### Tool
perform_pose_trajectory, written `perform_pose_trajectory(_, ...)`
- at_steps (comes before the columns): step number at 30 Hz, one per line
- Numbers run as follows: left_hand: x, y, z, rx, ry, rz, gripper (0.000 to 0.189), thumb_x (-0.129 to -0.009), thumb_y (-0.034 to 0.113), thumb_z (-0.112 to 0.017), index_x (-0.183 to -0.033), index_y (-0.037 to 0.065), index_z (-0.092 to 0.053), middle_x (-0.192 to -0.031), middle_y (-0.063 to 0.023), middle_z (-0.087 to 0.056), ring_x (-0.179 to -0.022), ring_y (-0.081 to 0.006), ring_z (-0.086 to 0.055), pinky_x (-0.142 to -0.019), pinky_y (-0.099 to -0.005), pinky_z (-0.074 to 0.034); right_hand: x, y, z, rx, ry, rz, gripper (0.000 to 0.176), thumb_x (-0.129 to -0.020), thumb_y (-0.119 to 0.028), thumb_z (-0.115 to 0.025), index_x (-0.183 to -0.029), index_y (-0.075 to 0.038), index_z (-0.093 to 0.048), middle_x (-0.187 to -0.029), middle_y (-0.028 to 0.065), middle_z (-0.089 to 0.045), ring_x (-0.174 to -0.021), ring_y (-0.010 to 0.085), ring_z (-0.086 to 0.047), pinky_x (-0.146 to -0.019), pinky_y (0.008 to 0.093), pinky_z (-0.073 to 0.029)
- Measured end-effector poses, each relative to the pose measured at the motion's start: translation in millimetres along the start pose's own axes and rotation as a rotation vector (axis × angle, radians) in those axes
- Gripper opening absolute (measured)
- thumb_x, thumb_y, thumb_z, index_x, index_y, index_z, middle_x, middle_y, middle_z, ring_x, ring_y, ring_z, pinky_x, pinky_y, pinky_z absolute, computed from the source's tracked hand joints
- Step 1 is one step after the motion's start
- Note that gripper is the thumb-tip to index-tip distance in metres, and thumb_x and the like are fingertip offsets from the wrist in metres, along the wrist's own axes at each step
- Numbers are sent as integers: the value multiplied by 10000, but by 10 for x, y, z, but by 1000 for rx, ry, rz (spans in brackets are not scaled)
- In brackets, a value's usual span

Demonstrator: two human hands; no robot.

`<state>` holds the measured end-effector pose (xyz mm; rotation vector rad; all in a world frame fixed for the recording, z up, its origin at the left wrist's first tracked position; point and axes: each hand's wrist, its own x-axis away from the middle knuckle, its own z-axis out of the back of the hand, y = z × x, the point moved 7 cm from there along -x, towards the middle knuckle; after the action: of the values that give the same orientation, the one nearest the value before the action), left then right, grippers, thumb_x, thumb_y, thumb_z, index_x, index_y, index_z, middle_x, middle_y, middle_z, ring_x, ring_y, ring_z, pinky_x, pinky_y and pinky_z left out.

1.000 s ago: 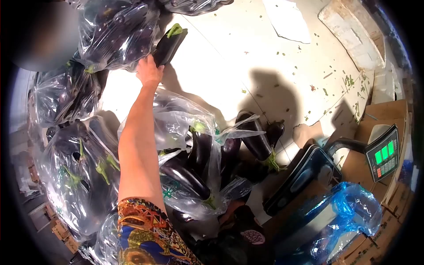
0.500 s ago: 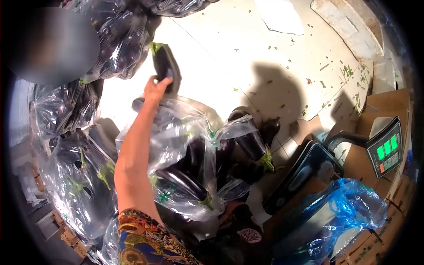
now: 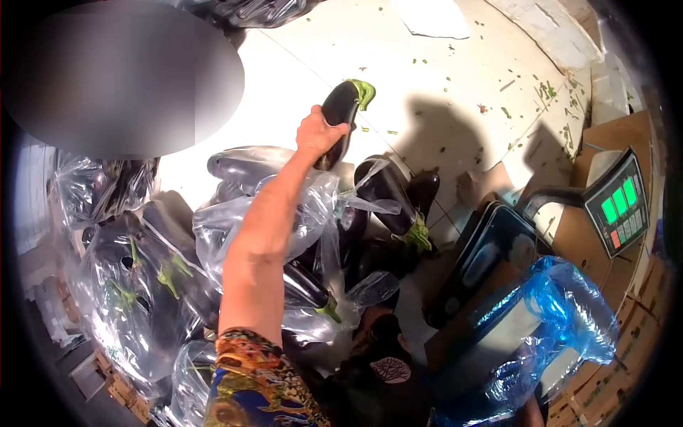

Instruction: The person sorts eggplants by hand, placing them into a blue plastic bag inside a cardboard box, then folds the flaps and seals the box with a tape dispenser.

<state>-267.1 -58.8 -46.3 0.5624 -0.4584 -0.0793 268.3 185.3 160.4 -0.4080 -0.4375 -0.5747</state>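
My left hand (image 3: 320,135) is closed round the middle of a dark eggplant (image 3: 341,103), held above the pale floor with its green cap up and to the right. Under my forearm lies a clear plastic bag (image 3: 267,213) with several eggplants in it. Loose at its right edge are a big eggplant (image 3: 384,188) and a smaller one (image 3: 425,186). What seems to be part of my right hand (image 3: 530,413) shows at the bottom edge below a blue plastic bag (image 3: 569,313); its fingers are hidden.
On the right stands a scale with a lit green display (image 3: 620,203) and a dark platform (image 3: 484,256), beside cardboard (image 3: 619,135). Another clear bag of eggplants (image 3: 135,306) lies at the left. Green scraps (image 3: 548,91) litter the tiled floor (image 3: 341,50).
My left hand has carried the eggplant to the right, and its cap now tilts up and right instead of up and left. Skin now shows below the blue bag.
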Motion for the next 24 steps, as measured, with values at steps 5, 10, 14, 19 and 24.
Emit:
perform_pose_trajectory(5,551,123,-173,1080,-549,110,775,-810,317,-705,-1364,-99,-357,-1151,-236,-593,-970,-307,-642,-849,-390,-549,54,-32,-13,-2,31,57,376,-718,-151,-554,-1042,27,-623,-1051,196,-620,-1035,379,-551,-896,466,-438)
perform_pose_trajectory(10,1685,633,29,1669,-944,-31,927,-836,710,-459,-1419,-3,-346,-1295,-221,-534,-1147,-313,-575,-983,-418,-489,87,-153,65,81,140,221,389,-711,-157,-556,-1045,31,-623,-1060,202,-620,-1049,389,-548,-910,477,-437)
perform_pose_trajectory(14,2005,557,-52,1630,-851,127,764,-827,606,-598,-1281,-1,-502,-1143,-186,-628,-996,-268,-652,-859,-406,-561,73,-159,39,193,239,325,399,-706,-161,-558,-1047,33,-624,-1067,206,-621,-1060,397,-546,-921,486,-436)
perform_pose_trajectory(19,2589,991,230,1560,-881,-58,668,-904,512,-458,-1269,-46,-494,-1089,-207,-634,-869,-267,-671,-742,-360,-586,330,103,-95,-99,-44,208,318,-682,-54,-587,-985,29,-633,-1062,189,-628,-1003,378,-576,-807,442,-508)
perform_pose_trajectory(24,3140,1247,435,1510,-967,-216,803,-929,625,-362,-1420,-10,-337,-1277,-231,-533,-1108,-313,-585,-823,-400,-578,520,-64,914,-269,432,188,382,-839,-49,-587,-1216,-70,-532,-990,168,-603,-876,385,-600,-740,413,-494)
